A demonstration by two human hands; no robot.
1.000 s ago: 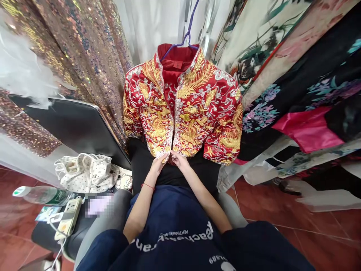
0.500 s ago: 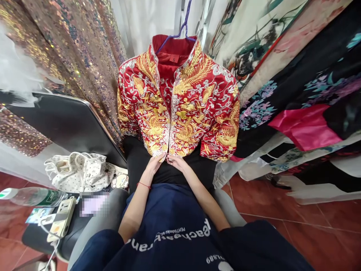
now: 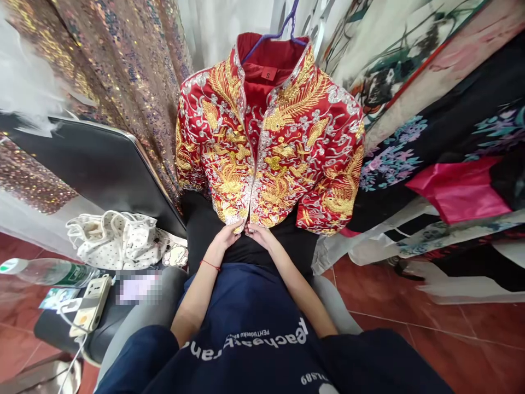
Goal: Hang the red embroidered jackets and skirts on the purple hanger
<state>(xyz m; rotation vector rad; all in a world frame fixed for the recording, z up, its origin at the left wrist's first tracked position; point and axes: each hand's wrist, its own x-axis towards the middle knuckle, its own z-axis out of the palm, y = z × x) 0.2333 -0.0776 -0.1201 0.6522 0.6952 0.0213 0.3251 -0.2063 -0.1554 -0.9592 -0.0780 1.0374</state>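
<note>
Head view: red jacket (image 3: pixel 270 148), gold-silver embroidery, on hanger; left hand (image 3: pixel 225 239) and right hand (image 3: pixel 262 237) pinch its hem.

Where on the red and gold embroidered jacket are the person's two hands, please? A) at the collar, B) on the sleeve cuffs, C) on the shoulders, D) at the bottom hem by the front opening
D: the left hand and right hand meet at the bottom hem of the jacket, either side of its front opening.
</note>
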